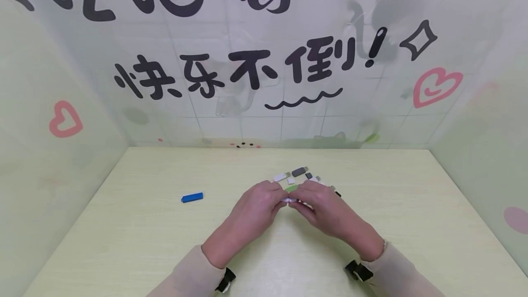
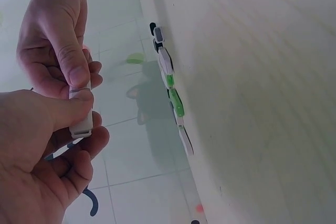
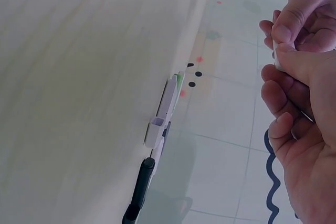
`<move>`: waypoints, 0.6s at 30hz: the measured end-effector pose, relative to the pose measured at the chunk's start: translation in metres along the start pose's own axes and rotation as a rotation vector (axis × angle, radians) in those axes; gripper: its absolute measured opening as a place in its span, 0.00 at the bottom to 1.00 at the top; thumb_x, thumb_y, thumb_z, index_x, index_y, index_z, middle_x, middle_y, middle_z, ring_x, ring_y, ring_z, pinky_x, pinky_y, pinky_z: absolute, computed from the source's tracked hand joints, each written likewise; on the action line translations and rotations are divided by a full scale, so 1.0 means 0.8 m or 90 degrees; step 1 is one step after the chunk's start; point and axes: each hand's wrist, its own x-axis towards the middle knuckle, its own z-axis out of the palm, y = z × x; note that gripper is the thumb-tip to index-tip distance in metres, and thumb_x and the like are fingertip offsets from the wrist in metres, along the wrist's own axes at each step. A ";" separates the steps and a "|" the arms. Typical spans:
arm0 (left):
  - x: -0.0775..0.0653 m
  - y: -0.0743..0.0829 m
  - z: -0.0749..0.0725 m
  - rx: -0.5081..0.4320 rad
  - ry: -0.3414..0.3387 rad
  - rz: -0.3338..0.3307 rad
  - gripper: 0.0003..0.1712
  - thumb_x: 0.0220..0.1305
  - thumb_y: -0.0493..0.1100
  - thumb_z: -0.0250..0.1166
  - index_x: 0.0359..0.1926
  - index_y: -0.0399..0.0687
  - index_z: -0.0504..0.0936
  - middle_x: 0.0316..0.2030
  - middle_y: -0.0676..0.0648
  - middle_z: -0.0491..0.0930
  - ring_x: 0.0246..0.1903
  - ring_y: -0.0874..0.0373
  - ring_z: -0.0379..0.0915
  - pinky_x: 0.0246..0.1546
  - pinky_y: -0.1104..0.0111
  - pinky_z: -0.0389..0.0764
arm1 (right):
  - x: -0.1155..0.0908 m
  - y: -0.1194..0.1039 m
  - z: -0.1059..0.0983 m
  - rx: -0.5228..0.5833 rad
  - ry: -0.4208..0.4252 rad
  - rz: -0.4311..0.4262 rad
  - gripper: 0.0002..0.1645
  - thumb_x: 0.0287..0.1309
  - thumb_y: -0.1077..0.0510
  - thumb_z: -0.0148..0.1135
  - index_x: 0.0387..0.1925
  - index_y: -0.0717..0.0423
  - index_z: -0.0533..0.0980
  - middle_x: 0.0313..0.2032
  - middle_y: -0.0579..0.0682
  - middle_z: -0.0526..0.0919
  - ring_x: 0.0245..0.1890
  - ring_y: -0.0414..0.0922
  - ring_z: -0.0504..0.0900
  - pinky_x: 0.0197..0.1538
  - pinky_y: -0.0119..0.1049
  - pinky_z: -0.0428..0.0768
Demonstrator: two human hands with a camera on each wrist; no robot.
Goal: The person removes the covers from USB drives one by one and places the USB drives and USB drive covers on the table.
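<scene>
A white USB stick (image 2: 82, 124), with a small loop at one end, is pinched between both hands, which meet above the table. My left hand (image 1: 256, 204) holds the looped end between thumb and fingers. On the other end, the thumb and fingers of my right hand (image 1: 332, 207) grip close against the left thumb. Fingers cover most of the stick, so I cannot tell whether a cap is on it. Just beyond the hands lie a green USB stick (image 2: 177, 103), a white USB stick (image 1: 280, 177) and a dark grey USB stick (image 1: 298, 172).
Near the grey stick lie a small white cap (image 1: 291, 181) and a dark cap (image 1: 308, 176). Off to the left is a blue USB stick (image 1: 192, 197). A black stick (image 3: 142, 182) lies on the right side. Printed walls enclose the pale table (image 1: 136, 233).
</scene>
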 end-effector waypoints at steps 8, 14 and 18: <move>0.000 -0.002 0.000 0.008 0.001 0.011 0.03 0.64 0.35 0.77 0.38 0.46 0.91 0.31 0.54 0.83 0.31 0.59 0.76 0.37 0.70 0.81 | -0.002 0.001 0.001 0.001 -0.006 0.008 0.12 0.60 0.66 0.76 0.46 0.57 0.87 0.41 0.44 0.90 0.41 0.41 0.86 0.47 0.34 0.85; -0.001 -0.002 0.001 0.020 0.002 0.004 0.04 0.64 0.35 0.76 0.38 0.46 0.91 0.32 0.54 0.83 0.32 0.60 0.76 0.37 0.70 0.81 | -0.003 0.002 0.002 0.005 -0.004 0.011 0.13 0.59 0.67 0.76 0.46 0.58 0.87 0.41 0.45 0.90 0.41 0.43 0.86 0.46 0.36 0.86; -0.001 -0.001 0.001 0.023 0.000 -0.003 0.04 0.65 0.35 0.76 0.39 0.46 0.91 0.32 0.54 0.84 0.32 0.60 0.75 0.37 0.70 0.81 | -0.003 0.003 0.001 0.002 -0.002 0.009 0.13 0.58 0.68 0.77 0.46 0.58 0.86 0.41 0.45 0.90 0.41 0.43 0.86 0.46 0.35 0.86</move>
